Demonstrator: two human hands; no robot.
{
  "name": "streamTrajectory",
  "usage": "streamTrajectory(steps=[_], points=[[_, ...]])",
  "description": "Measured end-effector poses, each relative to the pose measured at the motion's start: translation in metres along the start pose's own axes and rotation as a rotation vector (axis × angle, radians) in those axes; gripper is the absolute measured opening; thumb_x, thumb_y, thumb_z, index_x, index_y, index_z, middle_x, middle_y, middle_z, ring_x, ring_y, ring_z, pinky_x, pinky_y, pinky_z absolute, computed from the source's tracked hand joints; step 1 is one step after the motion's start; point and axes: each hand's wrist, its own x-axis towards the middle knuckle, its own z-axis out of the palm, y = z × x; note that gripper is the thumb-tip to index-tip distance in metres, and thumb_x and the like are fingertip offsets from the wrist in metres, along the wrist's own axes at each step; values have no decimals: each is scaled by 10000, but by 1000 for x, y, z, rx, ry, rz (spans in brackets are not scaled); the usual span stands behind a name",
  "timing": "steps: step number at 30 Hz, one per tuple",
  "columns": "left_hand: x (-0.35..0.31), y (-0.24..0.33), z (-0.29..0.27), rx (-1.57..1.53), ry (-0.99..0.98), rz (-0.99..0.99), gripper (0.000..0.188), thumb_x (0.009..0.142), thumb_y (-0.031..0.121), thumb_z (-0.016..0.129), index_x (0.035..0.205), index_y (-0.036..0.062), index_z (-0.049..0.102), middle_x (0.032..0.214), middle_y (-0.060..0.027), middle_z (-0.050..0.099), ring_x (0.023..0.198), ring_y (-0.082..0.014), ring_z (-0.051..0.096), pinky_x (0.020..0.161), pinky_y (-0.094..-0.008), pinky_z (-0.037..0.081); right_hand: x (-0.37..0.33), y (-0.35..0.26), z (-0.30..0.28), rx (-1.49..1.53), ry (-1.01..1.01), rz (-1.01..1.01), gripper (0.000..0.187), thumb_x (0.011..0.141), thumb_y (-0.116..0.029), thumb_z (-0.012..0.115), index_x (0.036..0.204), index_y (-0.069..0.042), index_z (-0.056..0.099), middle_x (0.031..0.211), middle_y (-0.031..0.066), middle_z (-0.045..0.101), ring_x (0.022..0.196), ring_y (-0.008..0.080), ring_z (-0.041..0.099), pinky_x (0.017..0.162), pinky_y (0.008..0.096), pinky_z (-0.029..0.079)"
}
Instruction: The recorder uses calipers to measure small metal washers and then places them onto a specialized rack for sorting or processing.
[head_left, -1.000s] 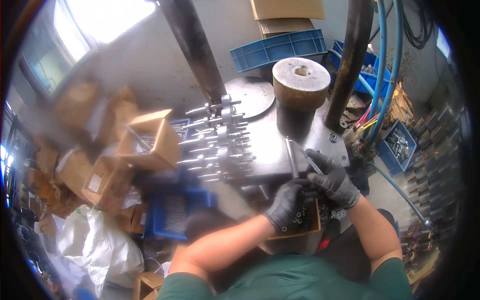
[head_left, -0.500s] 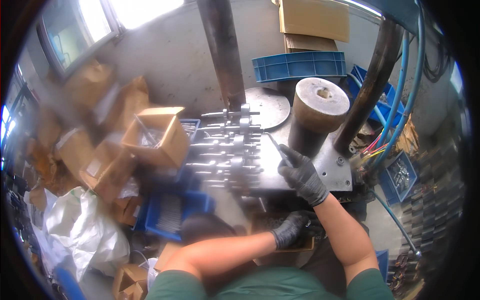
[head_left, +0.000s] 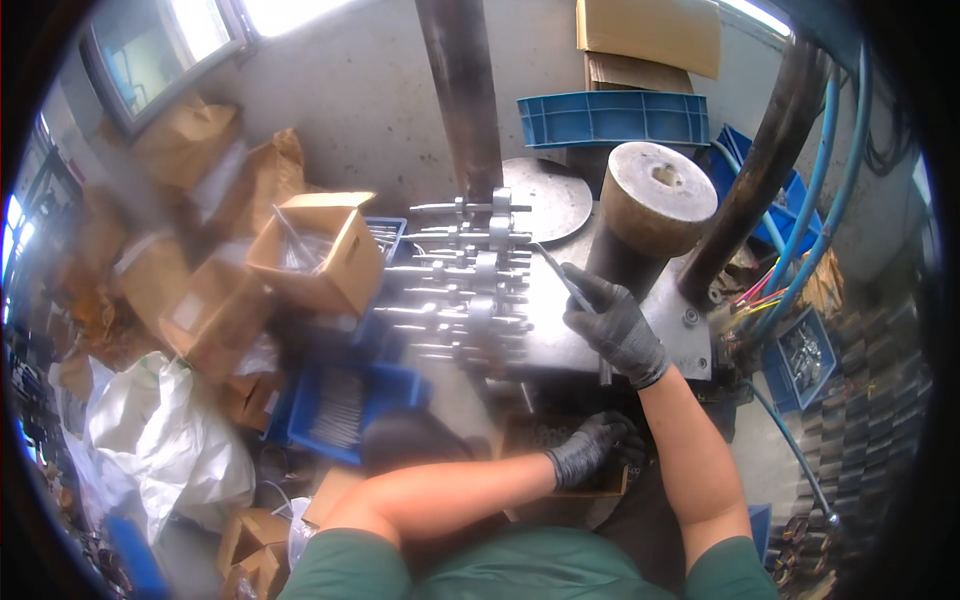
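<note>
We see the steel surface (head_left: 550,325), its left edge lined with blurred ringed rods (head_left: 486,270); those look already laid out. Open box (head_left: 600,493) sits below the near edge, small parts (head_left: 545,436) inside. Left hand (head_left: 597,450) is over it; we can't tell its grip. Right hand's (head_left: 622,335) grip is closed on one slim rod (head_left: 561,275), above the surface, not yet set down.

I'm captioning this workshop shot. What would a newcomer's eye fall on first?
Probably the thick, round metal block standing on the metal table, right of centre. Next, perhaps, the row of shiny shafted parts along the table's left side. The gloved right hand, holding a slim metal rod in front of the block, also stands out.
</note>
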Motion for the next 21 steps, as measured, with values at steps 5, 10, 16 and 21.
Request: streamTrajectory(steps=[5, 10, 16, 21], points=[[5, -6, -13, 286, -92, 157, 211, 1089, 168, 632, 1254, 41, 601, 1047, -139, 721, 935, -260, 755, 834, -403, 642, 1, 1, 4, 8, -8, -15, 645, 914, -21, 727, 1544, -81, 602, 882, -25, 642, 828, 76, 592, 813, 283, 537], [4, -2, -12, 361, -27, 103, 190, 1075, 165, 647, 1225, 53, 676, 1018, -83, 734, 925, -186, 717, 840, -333, 598, 1, 2, 7, 38, -17, -2, 657, 923, -13, 725, 1560, -90, 586, 891, -25, 638, 842, 74, 595, 826, 282, 538], [15, -17, -25, 898, -36, 509, 202, 1050, 102, 619, 1214, 45, 723, 1035, -68, 746, 930, -177, 696, 851, -337, 579, 1, 6, 13, -22, 19, -15, 681, 934, -4, 720, 1587, -97, 552, 926, -11, 647, 857, 77, 602, 854, 289, 548], [29, -27, -38, 1006, -69, 674, 220, 1053, 109, 611, 1215, 15, 726, 1049, -72, 745, 945, -172, 684, 880, -334, 567, 0, -2, 32, -61, 34, -204, 698, 961, -82, 718, 1614, -58, 475, 1091, 65, 701, 929, 135, 702, 873, 303, 595]])
